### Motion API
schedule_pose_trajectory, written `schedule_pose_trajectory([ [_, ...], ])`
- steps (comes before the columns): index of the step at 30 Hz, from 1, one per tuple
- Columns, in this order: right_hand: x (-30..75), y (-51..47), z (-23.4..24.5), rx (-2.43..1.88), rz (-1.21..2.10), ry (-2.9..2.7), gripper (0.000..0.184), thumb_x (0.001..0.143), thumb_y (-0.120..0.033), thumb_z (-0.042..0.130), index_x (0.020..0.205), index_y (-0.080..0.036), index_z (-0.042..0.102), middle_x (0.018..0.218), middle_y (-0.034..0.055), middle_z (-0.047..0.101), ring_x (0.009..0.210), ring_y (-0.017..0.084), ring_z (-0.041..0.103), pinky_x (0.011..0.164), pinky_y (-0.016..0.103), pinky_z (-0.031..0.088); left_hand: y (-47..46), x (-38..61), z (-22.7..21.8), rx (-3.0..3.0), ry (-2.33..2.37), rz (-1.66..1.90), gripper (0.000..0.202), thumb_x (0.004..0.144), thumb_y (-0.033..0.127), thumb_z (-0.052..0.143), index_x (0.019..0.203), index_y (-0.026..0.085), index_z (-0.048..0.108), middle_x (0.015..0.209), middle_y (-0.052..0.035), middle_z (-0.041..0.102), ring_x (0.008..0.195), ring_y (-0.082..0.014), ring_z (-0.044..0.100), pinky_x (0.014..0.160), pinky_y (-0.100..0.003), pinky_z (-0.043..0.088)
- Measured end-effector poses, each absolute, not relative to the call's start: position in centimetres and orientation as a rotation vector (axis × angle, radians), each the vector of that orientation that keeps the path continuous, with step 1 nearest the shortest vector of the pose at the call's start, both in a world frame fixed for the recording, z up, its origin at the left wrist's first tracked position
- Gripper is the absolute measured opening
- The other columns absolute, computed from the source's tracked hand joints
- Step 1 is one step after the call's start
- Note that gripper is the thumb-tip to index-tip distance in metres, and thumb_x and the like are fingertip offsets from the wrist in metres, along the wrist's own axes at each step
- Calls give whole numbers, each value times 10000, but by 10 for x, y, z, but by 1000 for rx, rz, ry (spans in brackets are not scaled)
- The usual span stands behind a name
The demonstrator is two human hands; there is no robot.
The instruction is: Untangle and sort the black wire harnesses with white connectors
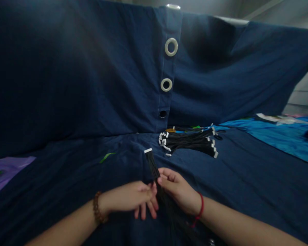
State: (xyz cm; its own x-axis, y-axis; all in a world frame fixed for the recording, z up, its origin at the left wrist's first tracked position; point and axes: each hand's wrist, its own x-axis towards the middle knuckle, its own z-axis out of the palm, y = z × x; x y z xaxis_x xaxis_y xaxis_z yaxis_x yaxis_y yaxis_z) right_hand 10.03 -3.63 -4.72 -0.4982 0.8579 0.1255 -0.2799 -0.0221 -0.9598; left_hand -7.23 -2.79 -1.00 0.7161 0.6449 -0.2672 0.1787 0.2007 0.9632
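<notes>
Surface: navy cloth (246, 177), rear draped upright, grommets (171, 46).
Stock: black wire bundles (190, 141), piled mid-cloth near the back.
Left hand (133, 198): fingertips pinched on wire bundle (154, 169).
Right hand (176, 189): pinching the same bundle, near front edge.

Blk wire bundle (154, 167), white connector; navy cloth (66, 85).

A dark blue cloth (246, 177) covers the whole work surface and rises behind as a wall with white rings (171, 46). On it lies a pile of black cable bundles (190, 141), a small green scrap (106, 156), a purple sheet (7, 171) at left and a light blue sheet (277, 135) at right.
</notes>
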Motion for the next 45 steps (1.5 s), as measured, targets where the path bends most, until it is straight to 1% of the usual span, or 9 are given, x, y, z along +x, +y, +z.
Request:
schedule_pose_trajectory([
  [3,100,-38,-45,-643,1599,-1418,208,859,-268,510,1017,-133,530,841,11,577,660,106,566,597,274,488,-4,-89,-8,1353,820,645,372,801,470,469,779,130,617,625,-41,623,439,-95,514,355,-169,349],
  [7,96,-40,-50,-661,1585,-1509,171,852,-256,523,959,-125,546,781,-6,577,601,88,554,560,249,482,11,-96,-20,1298,805,1036,275,835,407,449,1002,207,533,764,5,564,599,-85,514,498,-182,411],
  [12,94,-36,-57,-700,1645,-1586,161,852,-255,523,940,-123,550,775,-7,577,598,86,554,550,243,481,11,-94,-33,1260,817,1140,195,767,309,587,883,152,573,639,12,544,539,-85,481,489,-199,391],
  [20,94,-32,-52,-829,1676,-1551,253,886,-340,451,989,-126,537,789,7,583,589,88,559,523,236,475,14,-92,-33,1238,834,1067,169,778,293,569,892,167,564,607,28,557,502,-84,493,462,-196,388],
  [25,96,-28,-53,-835,1705,-1569,200,867,-288,496,975,-125,542,800,5,581,604,88,558,531,235,478,3,-84,-32,1203,824,924,166,715,260,645,741,104,595,579,-11,584,514,-109,545,474,-211,434],
  [31,99,-28,-51,-778,1791,-1530,222,873,-300,484,1008,-129,532,811,8,581,597,87,556,528,234,477,-2,-78,-35,1040,833,1056,119,744,187,619,666,107,579,559,-3,582,498,-84,543,471,-170,455],
  [36,106,-20,-51,-603,2006,-1513,311,891,-389,423,1022,-127,528,782,13,590,570,86,564,482,219,470,9,-84,-34,793,817,1296,94,797,111,533,714,138,567,626,22,578,527,-44,549,493,-117,475],
  [42,114,-11,-54,-460,2083,-1532,285,885,-358,451,1033,-127,525,789,15,593,568,82,566,451,196,459,16,-89,-32,666,801,1494,165,831,89,464,717,153,564,651,32,569,539,-25,545,516,-87,478],
  [45,114,-12,-55,-481,2013,-1514,245,880,-318,472,1022,-127,528,776,4,585,547,72,551,446,189,454,15,-87,-33,716,828,1482,118,815,108,491,747,150,577,696,10,588,578,-49,559,543,-126,491],
])
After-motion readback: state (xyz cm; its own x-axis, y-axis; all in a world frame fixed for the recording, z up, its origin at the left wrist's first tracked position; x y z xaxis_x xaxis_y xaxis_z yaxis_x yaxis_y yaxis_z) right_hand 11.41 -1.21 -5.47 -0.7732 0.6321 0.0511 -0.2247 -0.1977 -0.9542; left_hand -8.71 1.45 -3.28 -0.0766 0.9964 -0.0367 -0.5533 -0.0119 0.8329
